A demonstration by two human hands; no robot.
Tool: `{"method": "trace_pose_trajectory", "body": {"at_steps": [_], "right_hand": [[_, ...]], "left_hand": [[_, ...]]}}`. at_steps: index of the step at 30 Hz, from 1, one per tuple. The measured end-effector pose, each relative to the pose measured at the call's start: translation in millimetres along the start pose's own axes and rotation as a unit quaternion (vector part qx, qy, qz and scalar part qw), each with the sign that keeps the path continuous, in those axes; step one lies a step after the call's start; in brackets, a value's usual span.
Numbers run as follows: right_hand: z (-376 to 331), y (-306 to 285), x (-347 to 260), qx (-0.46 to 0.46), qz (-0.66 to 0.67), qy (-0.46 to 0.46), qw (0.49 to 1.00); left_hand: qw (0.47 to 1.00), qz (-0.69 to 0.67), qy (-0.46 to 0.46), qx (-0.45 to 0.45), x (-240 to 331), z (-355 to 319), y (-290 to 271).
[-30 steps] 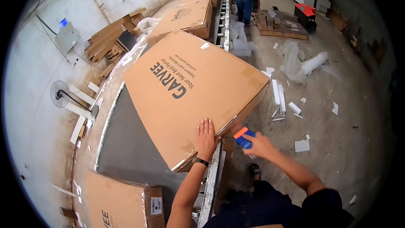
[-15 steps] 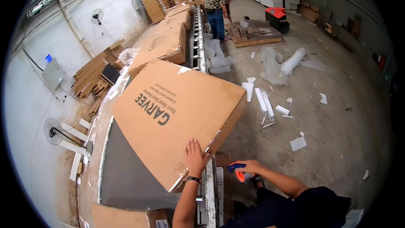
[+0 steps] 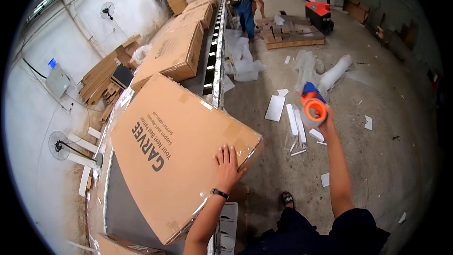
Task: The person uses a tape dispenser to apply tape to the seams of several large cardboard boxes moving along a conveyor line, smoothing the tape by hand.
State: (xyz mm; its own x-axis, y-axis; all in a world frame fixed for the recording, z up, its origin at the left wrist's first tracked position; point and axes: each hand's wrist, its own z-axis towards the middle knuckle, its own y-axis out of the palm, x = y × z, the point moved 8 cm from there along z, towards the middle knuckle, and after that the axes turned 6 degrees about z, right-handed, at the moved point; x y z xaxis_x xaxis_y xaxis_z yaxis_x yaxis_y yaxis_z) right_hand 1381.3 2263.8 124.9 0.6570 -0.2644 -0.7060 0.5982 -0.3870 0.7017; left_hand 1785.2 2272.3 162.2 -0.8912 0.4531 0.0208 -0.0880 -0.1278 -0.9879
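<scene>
A large brown cardboard box (image 3: 193, 134) lies askew on the dark conveyor belt (image 3: 123, 203), one corner jutting past the belt's right edge. Clear tape shines along its near right edges. My left hand (image 3: 228, 169) rests flat on top of the box near that edge, fingers spread, holding nothing. Out to the right, raised over the floor, my right hand (image 3: 327, 120) grips a blue and orange tape gun (image 3: 313, 99) with a tape roll on it. Part of its handle is hidden by my fingers.
More cardboard boxes (image 3: 172, 49) line the belt ahead; another box (image 3: 123, 245) sits at its near end. White foam pieces (image 3: 292, 119) and plastic wrap (image 3: 336, 73) litter the floor at right. Two people stand beyond, by a loaded pallet (image 3: 295, 40) and a red pallet jack (image 3: 318, 15).
My right hand has swung up and away from beside the box, lifting the tape gun over the floor. The box sits slightly lower and further left in view. My left hand stays on it.
</scene>
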Motion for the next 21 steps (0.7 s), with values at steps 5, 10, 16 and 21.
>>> {"method": "trace_pose_trajectory", "body": {"at_steps": [5,10,16,21], "right_hand": [[45.7,69.9,140.7,-0.415,-0.306,0.199,0.834],[26.2,104.4,133.7,-0.455,-0.272,0.222,0.818],[-1.8,85.0,144.1,-0.357,-0.19,0.302,0.863],[-85.8,81.3,114.7,-0.176,-0.26,0.186,0.931]], "left_hand": [[0.999,0.015,-0.008,-0.032,9.0,23.4,9.9],[0.997,0.015,-0.02,-0.079,15.0,28.4,13.5],[0.998,0.014,-0.026,-0.056,5.7,31.5,9.5],[0.997,0.026,-0.019,-0.072,6.1,29.0,9.3]]}}
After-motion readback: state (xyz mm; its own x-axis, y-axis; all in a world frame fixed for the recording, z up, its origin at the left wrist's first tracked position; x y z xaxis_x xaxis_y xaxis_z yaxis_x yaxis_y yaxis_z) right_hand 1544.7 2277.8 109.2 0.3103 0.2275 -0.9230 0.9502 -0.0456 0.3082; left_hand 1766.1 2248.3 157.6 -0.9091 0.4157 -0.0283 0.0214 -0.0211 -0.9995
